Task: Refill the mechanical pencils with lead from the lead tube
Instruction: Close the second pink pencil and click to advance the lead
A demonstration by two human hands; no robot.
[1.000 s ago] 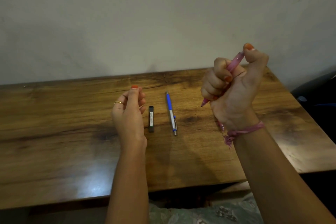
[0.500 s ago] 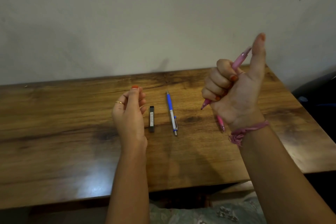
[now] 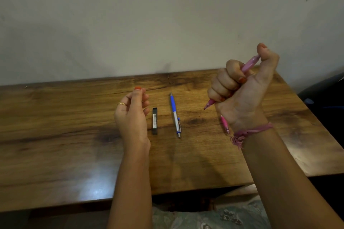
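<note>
My right hand (image 3: 240,89) grips a pink mechanical pencil (image 3: 249,64) in a fist above the table, tip pointing down-left, with the thumb pressed on its top end. A second pink pencil (image 3: 224,124) lies on the wooden table (image 3: 55,135), mostly hidden behind that wrist. A blue and silver mechanical pencil (image 3: 175,114) lies near the middle of the table. Just left of it lies the small black lead tube (image 3: 154,120). My left hand (image 3: 133,115) hovers beside the tube with loosely curled fingers, holding nothing.
A plain wall rises directly behind the table's far edge. A dark object (image 3: 323,95) sits off the table's right side. Patterned fabric (image 3: 204,215) shows below the near edge.
My right thumb, lifted off the pink pencil's top half a second ago, has come back down onto it. The left hand has stayed where it was.
</note>
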